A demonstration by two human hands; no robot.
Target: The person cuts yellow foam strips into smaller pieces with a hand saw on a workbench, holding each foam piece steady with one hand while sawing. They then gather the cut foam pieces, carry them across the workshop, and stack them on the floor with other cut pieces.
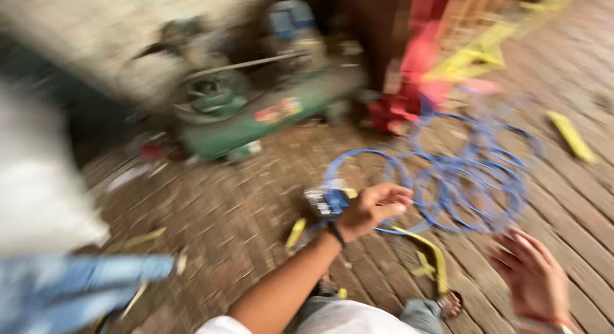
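Observation:
The whole view is motion-blurred. My left hand (374,207), with a dark band at the wrist, is closed around a strand of a blue coiled hose (473,180) that loops out to the right above the brick floor. A small blue and silver fitting (323,201) sits just left of this hand; I cannot tell if the hand touches it. Lower right, my right hand (531,276) hangs with fingers spread just below the coils, holding nothing.
A green compressor-like machine (256,110) stands at the back on the brick floor (224,212), with a red object (409,84) to its right. Yellow strips (569,135) lie scattered. Another person's blue-trousered leg (70,289) is lower left. My sandalled foot (449,302) is below.

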